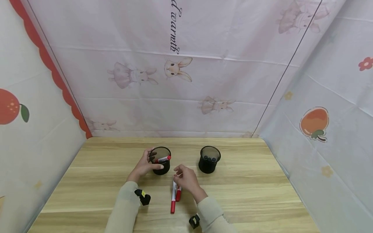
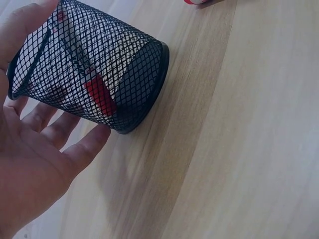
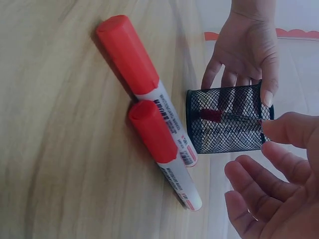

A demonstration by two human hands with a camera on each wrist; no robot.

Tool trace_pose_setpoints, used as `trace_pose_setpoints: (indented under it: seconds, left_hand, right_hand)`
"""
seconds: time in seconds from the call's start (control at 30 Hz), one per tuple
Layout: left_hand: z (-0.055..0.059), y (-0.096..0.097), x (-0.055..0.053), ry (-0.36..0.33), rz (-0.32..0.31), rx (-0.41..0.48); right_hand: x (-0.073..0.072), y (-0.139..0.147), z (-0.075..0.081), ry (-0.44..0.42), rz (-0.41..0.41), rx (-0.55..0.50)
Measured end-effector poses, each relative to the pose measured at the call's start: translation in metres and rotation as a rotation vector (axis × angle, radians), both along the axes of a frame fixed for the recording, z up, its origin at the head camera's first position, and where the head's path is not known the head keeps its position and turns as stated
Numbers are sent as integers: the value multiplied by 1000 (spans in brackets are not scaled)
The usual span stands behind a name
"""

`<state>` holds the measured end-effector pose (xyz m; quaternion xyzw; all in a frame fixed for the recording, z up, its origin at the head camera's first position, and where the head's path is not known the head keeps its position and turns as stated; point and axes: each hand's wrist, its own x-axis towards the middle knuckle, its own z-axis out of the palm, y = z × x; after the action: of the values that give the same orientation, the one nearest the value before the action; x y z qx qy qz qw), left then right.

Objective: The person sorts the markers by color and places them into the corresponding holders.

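My left hand (image 1: 145,166) grips the left black mesh pen holder (image 1: 161,169), thumb on the near side and fingers round the far side. One red-capped marker (image 1: 164,159) leans inside it; its red lower end (image 2: 101,94) shows through the mesh in the left wrist view. Just right of the holder is my right hand (image 1: 186,178), fingers loosely bent with nothing between them. Beneath and beside that hand lie two red-and-white markers on the table, one longer-looking marker (image 1: 173,195) and another marker (image 1: 178,193) partly hidden behind it. Their red caps point toward me.
A second black mesh pen holder (image 1: 207,165) stands to the right, with dark round-ended items (image 1: 209,159) inside. The wooden table (image 1: 250,191) is bounded by a printed cloth (image 1: 186,116) at the back and both sides. Small black devices are strapped at both wrists.
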<state>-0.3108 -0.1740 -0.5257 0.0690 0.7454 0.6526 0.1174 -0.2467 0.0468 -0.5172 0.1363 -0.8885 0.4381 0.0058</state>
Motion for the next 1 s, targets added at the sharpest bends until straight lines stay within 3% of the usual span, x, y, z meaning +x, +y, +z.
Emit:
trace_pose_setpoints:
  seconds: [0.13, 0.23, 0.5, 0.67, 0.87, 1.0]
  left_hand:
    - [13, 2, 8, -4, -16, -13]
    - [13, 3, 9, -13, -13, -8]
    - [-10, 0, 0, 11, 17, -36]
    - [-14, -3, -3, 28, 21, -34]
    - [-12, -2, -2, 24, 16, -37]
    - [0, -1, 5, 7, -1, -16]
  right_hand:
    - [0, 1, -6, 6, -2, 48]
    - [1, 1, -6, -3, 0, 91]
    - [7, -4, -4, 38, 23, 224]
    - [6, -11, -6, 20, 6, 268]
    - [3, -17, -12, 39, -40, 342]
    - [4, -21, -15, 63, -73, 384]
